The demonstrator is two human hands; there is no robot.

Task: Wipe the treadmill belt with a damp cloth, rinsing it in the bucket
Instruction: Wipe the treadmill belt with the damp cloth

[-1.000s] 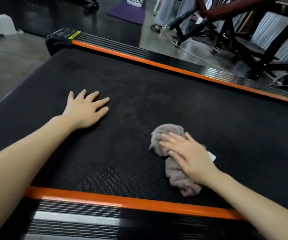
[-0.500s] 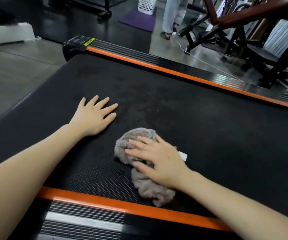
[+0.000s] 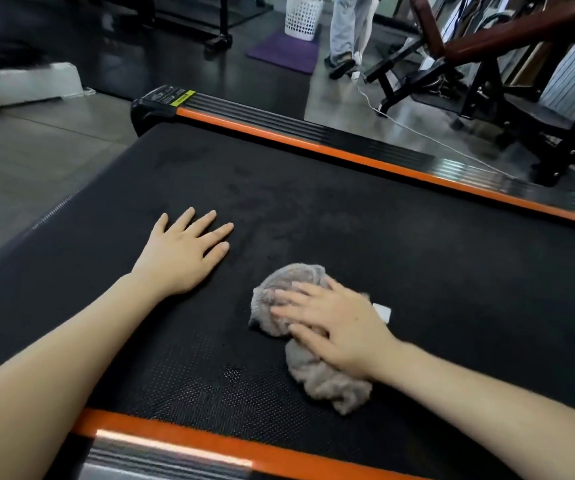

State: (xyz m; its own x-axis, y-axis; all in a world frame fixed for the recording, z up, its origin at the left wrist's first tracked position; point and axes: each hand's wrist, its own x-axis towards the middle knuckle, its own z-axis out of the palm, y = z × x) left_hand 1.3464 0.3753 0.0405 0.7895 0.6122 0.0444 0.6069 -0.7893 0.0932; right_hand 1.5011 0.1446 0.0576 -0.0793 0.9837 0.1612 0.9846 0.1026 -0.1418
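The black treadmill belt (image 3: 400, 244) fills the middle of the view between two orange-edged side rails. A crumpled grey cloth (image 3: 324, 379) with a white tag lies on the belt near the front rail. My right hand (image 3: 334, 323) presses flat on top of the cloth with straight fingers pointing left. My left hand (image 3: 182, 254) rests flat on the bare belt, fingers spread, a short way to the left of the cloth. No bucket is in view.
The near orange rail (image 3: 209, 445) runs along the bottom, the far rail (image 3: 348, 150) along the top. Beyond it stand a weight bench (image 3: 486, 64), a white cable on the floor, a white basket (image 3: 301, 19), a purple mat and a person's legs (image 3: 344, 29).
My right hand slid the cloth leftward across the belt toward my left hand. The left hand stayed flat in place. The camera view tilted up a little.
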